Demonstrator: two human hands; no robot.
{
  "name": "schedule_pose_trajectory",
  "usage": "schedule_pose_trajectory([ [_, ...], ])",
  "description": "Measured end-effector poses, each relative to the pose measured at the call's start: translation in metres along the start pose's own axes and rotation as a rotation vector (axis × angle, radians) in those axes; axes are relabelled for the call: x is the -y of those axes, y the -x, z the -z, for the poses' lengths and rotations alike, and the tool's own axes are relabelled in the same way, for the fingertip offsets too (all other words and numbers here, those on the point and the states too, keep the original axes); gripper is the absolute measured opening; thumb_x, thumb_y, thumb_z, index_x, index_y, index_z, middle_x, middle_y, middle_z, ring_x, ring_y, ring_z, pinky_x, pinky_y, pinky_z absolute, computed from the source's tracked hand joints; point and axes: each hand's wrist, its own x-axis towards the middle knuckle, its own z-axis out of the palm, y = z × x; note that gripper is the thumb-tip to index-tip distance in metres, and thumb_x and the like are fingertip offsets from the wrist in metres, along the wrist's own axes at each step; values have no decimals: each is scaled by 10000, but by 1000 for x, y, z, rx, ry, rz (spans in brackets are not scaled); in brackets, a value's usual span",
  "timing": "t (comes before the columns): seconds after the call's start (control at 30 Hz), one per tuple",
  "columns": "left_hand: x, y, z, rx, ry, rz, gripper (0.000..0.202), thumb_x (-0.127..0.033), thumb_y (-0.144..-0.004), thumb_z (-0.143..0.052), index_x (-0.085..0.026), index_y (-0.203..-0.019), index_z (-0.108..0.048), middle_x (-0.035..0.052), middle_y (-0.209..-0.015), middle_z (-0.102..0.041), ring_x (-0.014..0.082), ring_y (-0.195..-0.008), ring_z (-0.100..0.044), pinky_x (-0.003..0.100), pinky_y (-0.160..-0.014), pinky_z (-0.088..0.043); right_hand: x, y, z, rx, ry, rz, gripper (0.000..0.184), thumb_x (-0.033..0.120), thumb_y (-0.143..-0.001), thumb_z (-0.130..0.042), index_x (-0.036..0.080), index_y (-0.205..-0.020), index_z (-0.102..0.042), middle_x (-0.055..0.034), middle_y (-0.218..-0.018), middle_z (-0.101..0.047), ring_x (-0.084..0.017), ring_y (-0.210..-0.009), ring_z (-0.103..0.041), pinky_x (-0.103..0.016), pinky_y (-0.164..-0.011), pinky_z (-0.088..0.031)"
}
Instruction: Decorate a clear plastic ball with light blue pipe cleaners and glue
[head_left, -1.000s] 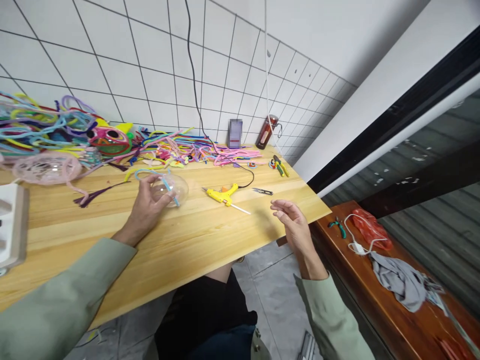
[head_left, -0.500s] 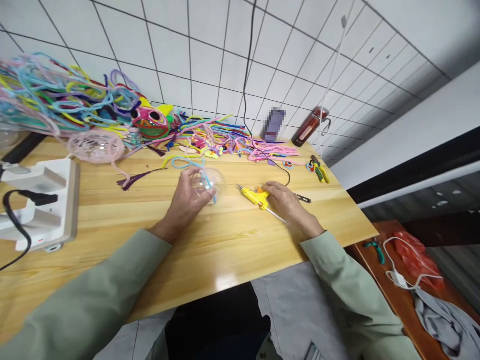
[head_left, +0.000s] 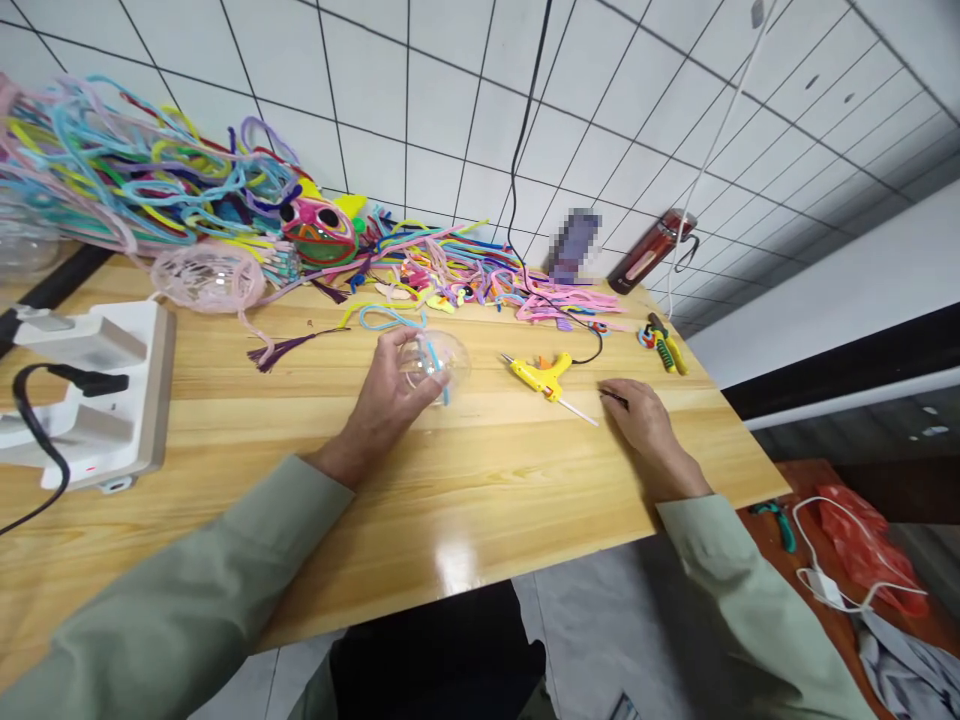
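Note:
My left hand (head_left: 390,395) grips a clear plastic ball (head_left: 455,360) by its left side, thumb in front and fingers behind. A strip of light blue pipe cleaner (head_left: 433,352) runs across the ball. To the right, a yellow hot glue gun (head_left: 546,377) lies on the table, nozzle pointing left, with a white glue stick (head_left: 579,412) out of its back. Beyond it my right hand (head_left: 643,422) is closed over a slim black tool (head_left: 613,397). Only the tool's end shows at the fingertips; its kind is unclear.
Colourful pipe cleaners (head_left: 180,190) pile along the wall beside a fish-like decorated ball (head_left: 319,230) and a pink-wrapped ball (head_left: 210,280). A power strip (head_left: 154,390) sits at left. Pliers (head_left: 666,345), a red flask (head_left: 652,252) and a phone (head_left: 576,247) are at the back right.
My right hand has let go of the glue gun, now lying on the table, and moved right onto the black tool. My left hand keeps hold of the ball. The view has shifted slightly.

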Motion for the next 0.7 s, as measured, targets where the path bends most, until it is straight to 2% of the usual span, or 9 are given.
schedule_pose_trajectory([
  [0.1, 1, -3, -1, -6, 73, 32, 635, -476, -830, -809, -267, -1327, -474, 113, -1476, -520, 266, -1204, -670, 415, -925, -634, -25, 7, 11, -31, -23, -88, 238, 314, -944, -584, 216, -905, -797, -173, -993, -826, -347, -1007, -740, -531, -961, -561],
  [0.17, 1, -4, -2, -5, 129, 48, 635, -479, -820, -813, -262, -1310, -474, 104, -1438, -540, 240, -1134, -679, 410, -935, -615, -25, 3, 18, -78, 2, -224, 221, 352, -912, -620, 227, -807, -769, -153, -899, -811, -358, -943, -735, -550, -909, -566],
  [0.2, 1, -5, -2, -9, 159, 57, 619, -488, -834, -796, -261, -1309, -471, 101, -1427, -552, 237, -1121, -677, 415, -943, -608, -17, -1, 21, -78, -8, -242, 202, 365, -896, -654, 226, -805, -767, -159, -904, -809, -373, -946, -733, -556, -892, -564],
  [0.27, 0, -6, -2, -21, 185, 65, 587, -491, -838, -793, -259, -1279, -483, 97, -1414, -577, 243, -1122, -674, 412, -942, -597, 18, -6, 29, -162, -67, -206, 176, 399, -901, -692, 252, -885, -787, -169, -1008, -816, -377, -999, -738, -547, -910, -559],
  [0.33, -2, -5, -3, -34, 200, 59, 529, -478, -863, -772, -259, -1258, -498, 85, -1400, -603, 251, -1166, -665, 409, -984, -575, 76, -7, 33, -223, -210, -52, 200, 430, -940, -691, 276, -1015, -795, -136, -1105, -819, -361, -1056, -750, -553, -942, -571],
  [0.4, -4, -4, -3, -37, 210, 51, 491, -473, -886, -751, -261, -1255, -505, 77, -1389, -620, 258, -1217, -650, 404, -1022, -554, 142, -6, 30, -180, -348, 157, 247, 441, -969, -705, 280, -1151, -755, -99, -1208, -797, -336, -1154, -741, -578, -1048, -555],
  [0.5, -7, -2, -3, -46, 209, 38, 496, -481, -894, -743, -258, -1262, -496, 82, -1382, -629, 272, -1289, -619, 406, -1062, -528, 220, -9, 5, -108, -462, 358, 464, 442, -930, -768, 279, -1338, -617, -144, -1455, -667, -356, -1364, -634, -610, -1113, -531],
  [0.6, -8, 0, -3, -50, 204, 25, 501, -472, -898, -736, -253, -1270, -483, 86, -1390, -620, 273, -1343, -587, 413, -1103, -502, 252, -17, -30, -80, -510, 443, 594, 429, -908, -786, 272, -1406, -504, -195, -1544, -562, -383, -1453, -551, -637, -1120, -525],
  [0.7, -8, 0, -4, -47, 213, 31, 496, -457, -899, -725, -253, -1277, -477, 88, -1382, -612, 270, -1351, -576, 417, -1110, -497, 252, -24, -51, -74, -536, 488, 574, 355, -913, -767, 278, -1399, -471, -195, -1511, -571, -378, -1430, -567, -640, -1112, -531],
])
